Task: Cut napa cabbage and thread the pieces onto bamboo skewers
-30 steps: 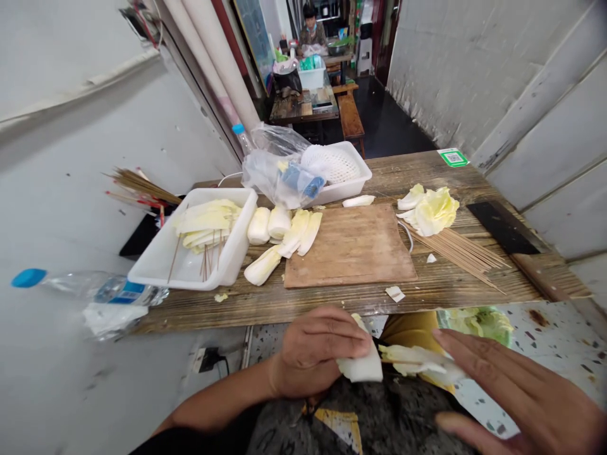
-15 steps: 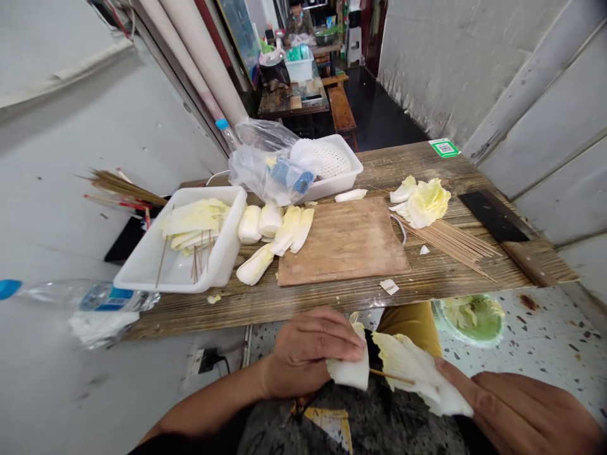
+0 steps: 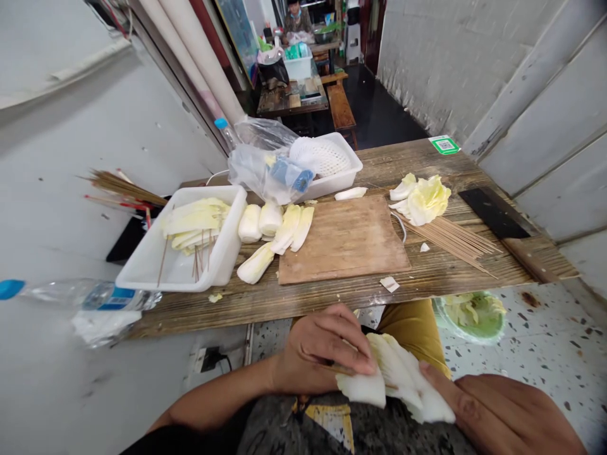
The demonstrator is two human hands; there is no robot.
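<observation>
My left hand [image 3: 327, 351] is closed around a white cabbage piece [image 3: 363, 387], fingers over its upper side. A thin wooden skewer [image 3: 337, 369] passes under these fingers, partly hidden by them. To its right, my right hand [image 3: 497, 404] grips a larger napa cabbage leaf [image 3: 412, 379], white with a yellowish frilly edge, thumb pressed along it. The two cabbage pieces now sit close together, overlapping, above my lap and dark patterned apron. How far the skewer runs through the larger leaf is hidden.
On the wooden table [image 3: 190, 317] are a cutting board [image 3: 348, 240], a white tub [image 3: 222, 272] of skewered leaves, loose skewers [image 3: 459, 243], cut cabbage [image 3: 424, 201] and a cleaver [image 3: 497, 215]. A green bin [image 3: 474, 316] of scraps stands on the floor. A person [image 3: 298, 22] sits far back.
The larger leaf has moved left along the skewer to meet the piece in my left hand. The skewer stretch between them is no longer exposed, and some skewer shows left of the piece.
</observation>
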